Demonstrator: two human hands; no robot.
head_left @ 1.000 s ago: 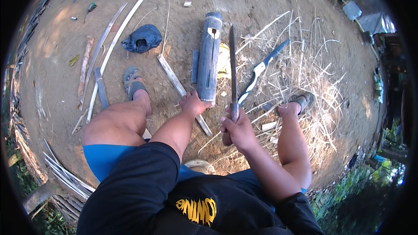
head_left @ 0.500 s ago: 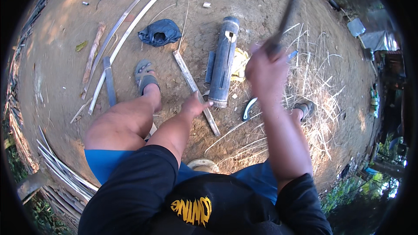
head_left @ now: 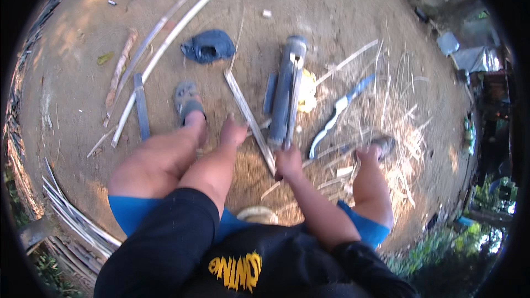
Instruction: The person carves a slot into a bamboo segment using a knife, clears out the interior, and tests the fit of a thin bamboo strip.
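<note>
My right hand (head_left: 289,164) is closed round the handle of a machete. The machete's long, narrow blade (head_left: 295,105) points away from me along the right side of a dark, notched bamboo tube (head_left: 280,99). I cannot tell whether blade and tube touch. My left hand (head_left: 234,132) hangs beside a pale, flat wooden strip (head_left: 243,102), left of the tube; its fingers are smeared by motion. Right of the tube lies a curved tool (head_left: 341,106) with a blue handle. Something yellow (head_left: 307,94) shows behind the tube.
A dark blue cap (head_left: 212,47) lies beyond my left foot. Long split strips (head_left: 165,66), a brown stick (head_left: 118,72) and a grey slat (head_left: 141,107) lie at left. Thin shavings (head_left: 400,127) heap round my right foot. More strips (head_left: 77,215) lie at lower left.
My right hand has come down and left with the machete, from raised at the right to the tube's near end. My left hand has drawn left, away from the tube and strip.
</note>
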